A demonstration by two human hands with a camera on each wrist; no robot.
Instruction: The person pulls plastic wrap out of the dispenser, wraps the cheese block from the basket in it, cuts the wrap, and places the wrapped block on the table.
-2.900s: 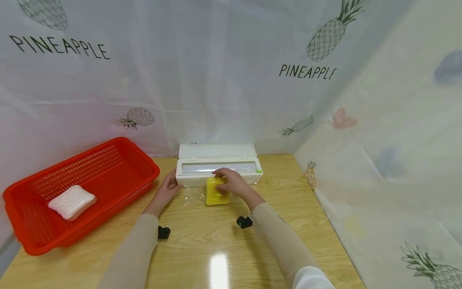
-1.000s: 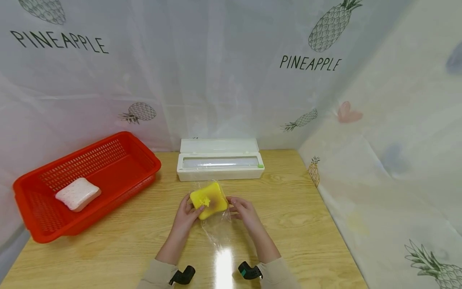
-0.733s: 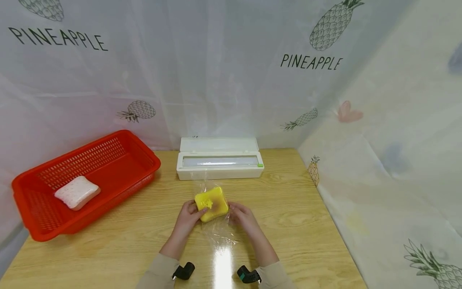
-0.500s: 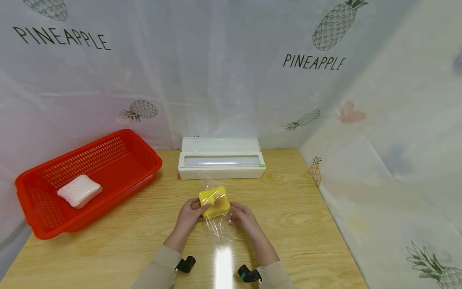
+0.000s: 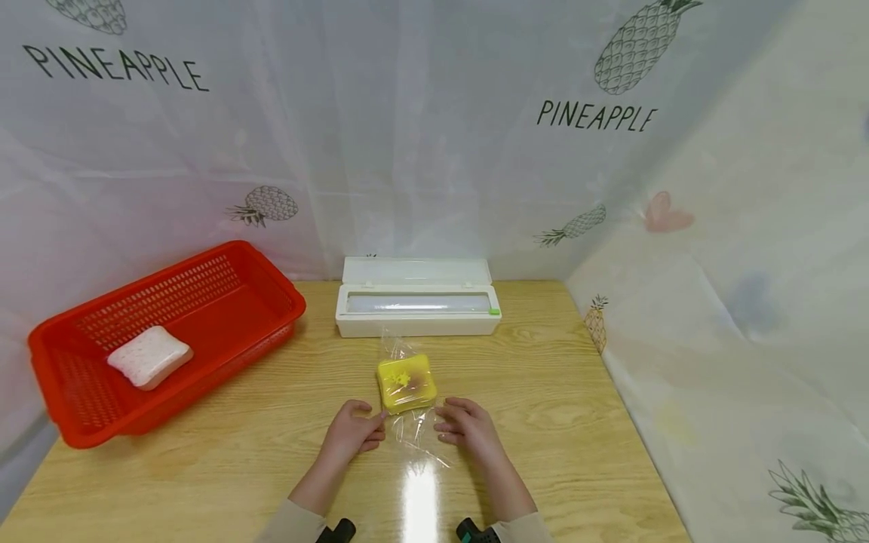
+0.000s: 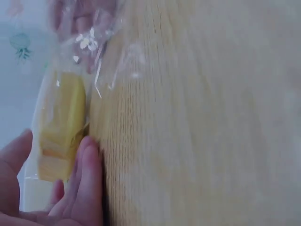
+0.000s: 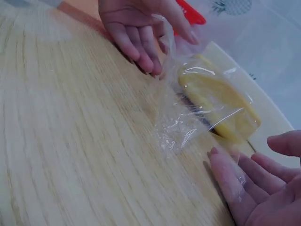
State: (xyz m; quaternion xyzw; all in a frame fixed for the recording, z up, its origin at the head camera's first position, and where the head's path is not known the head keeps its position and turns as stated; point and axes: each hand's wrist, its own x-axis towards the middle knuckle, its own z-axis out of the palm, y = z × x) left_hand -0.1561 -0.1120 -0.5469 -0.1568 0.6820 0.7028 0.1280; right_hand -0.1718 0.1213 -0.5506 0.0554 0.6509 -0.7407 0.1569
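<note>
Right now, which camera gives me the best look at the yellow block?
The head view shows the yellow block best: its top face, raised mark included, is visible through the clear film. The left wrist view shows it blurred, side-on; the right wrist view shows it slanted, under shiny, crumpled film.

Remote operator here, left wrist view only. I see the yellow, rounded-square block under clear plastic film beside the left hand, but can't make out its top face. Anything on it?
Observer: Yes, the head view shows a small yellow star-like shape on top of the yellow, rounded-square block.
Operator: What stands behind the block? I only get a pale strip.
Observer: A long white plastic box, its flat white lid open.
Operator: Anything off to the person's left?
Observer: A red plastic basket with slotted walls, well clear of the block.
</note>
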